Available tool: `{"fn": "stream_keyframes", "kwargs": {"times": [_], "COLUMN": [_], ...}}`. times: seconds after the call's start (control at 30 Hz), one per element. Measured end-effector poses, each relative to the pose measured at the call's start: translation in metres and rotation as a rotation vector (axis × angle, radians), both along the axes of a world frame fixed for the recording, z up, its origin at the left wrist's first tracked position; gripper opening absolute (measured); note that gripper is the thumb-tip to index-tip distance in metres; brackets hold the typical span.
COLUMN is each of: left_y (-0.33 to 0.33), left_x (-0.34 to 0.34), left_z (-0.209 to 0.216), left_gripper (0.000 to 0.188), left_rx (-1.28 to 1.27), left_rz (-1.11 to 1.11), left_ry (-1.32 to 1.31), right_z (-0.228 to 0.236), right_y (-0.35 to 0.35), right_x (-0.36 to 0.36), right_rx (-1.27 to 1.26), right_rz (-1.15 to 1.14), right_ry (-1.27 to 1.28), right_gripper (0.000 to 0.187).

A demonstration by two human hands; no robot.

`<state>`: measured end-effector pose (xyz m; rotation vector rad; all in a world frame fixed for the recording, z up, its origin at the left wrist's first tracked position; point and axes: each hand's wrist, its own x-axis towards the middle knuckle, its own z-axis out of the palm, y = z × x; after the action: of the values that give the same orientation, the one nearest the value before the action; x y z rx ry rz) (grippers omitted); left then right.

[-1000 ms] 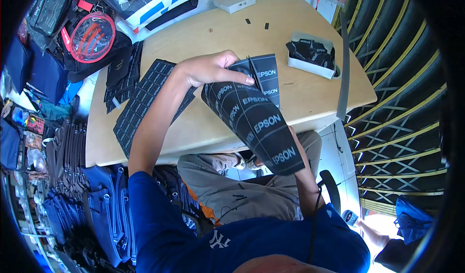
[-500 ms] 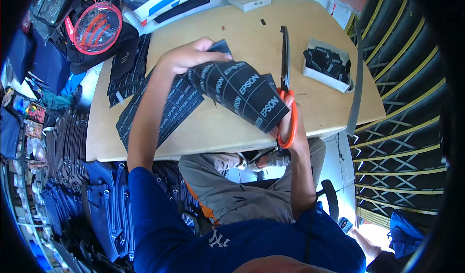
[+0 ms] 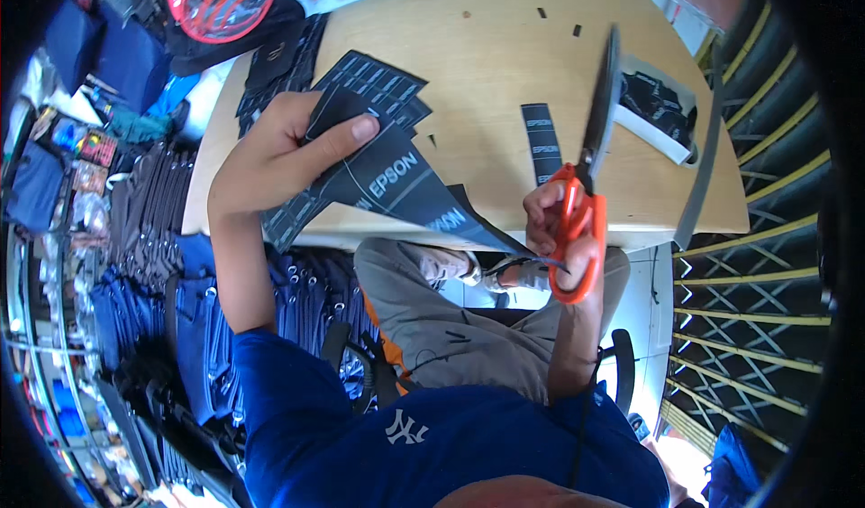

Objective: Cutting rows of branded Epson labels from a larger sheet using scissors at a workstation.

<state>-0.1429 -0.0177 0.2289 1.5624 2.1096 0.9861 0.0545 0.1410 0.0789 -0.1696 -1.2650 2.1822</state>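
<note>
My left hand [image 3: 275, 152] grips a dark printed sheet [image 3: 396, 184] by its upper left part, thumb on top, and the sheet hangs over the table's near edge toward my lap. My right hand [image 3: 563, 238] holds orange-handled scissors [image 3: 584, 193], fingers through the loops, blades pointing up and away over the wooden table [image 3: 478, 76]. The sheet's lower tip reaches close to that hand. A cut strip of the same dark material [image 3: 539, 140] lies on the table just left of the blades.
More dark printed sheets [image 3: 369, 80] lie on the table's left part. A white tray of dark pieces [image 3: 662, 112] stands at the right edge. A red and black bag [image 3: 221, 4] sits far left. Blue garments [image 3: 135, 328] hang on the left.
The sheet has swung left and down, now hanging off the table's edge. My right hand came away from it with the scissors raised. A cut strip now lies on the table.
</note>
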Motion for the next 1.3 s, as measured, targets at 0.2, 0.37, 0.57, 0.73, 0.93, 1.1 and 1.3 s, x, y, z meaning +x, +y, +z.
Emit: {"fn": "stream_keyframes", "kwargs": {"times": [0.2,0.37,0.57,0.73,0.93,1.1,1.3], "left_y": [-0.021,-0.018,-0.017,-0.030,-0.056,-0.034,-0.009], "left_x": [0.040,0.042,0.022,0.080,0.161,0.173,0.161], "left_z": [0.016,0.012,-0.021,-0.079,-0.180,-0.225,-0.221], "left_gripper": [0.025,0.023,0.024,0.031,0.024,0.041,0.027], "left_rx": [-0.013,0.001,-0.060,0.379,0.016,0.426,0.547], "left_rz": [0.108,0.022,0.104,0.444,0.080,0.193,0.454], "left_ry": [0.163,0.316,0.343,0.447,-1.030,-1.516,-1.505], "right_z": [-0.005,0.003,-0.005,-0.031,-0.037,-0.037,-0.035], "right_y": [0.004,-0.021,-0.045,-0.036,-0.038,-0.043,-0.041], "right_x": [-0.005,-0.001,-0.012,-0.009,-0.015,-0.014,0.003], "right_rx": [0.051,0.136,0.149,0.256,0.284,0.305,0.567], "right_rz": [0.294,0.186,-0.173,-0.480,-0.518,-0.534,-0.523], "right_ry": [0.487,0.410,0.080,-0.144,-0.229,-0.243,-0.362], "right_gripper": [0.074,0.041,0.026,0.025,0.023,0.023,0.020]}}
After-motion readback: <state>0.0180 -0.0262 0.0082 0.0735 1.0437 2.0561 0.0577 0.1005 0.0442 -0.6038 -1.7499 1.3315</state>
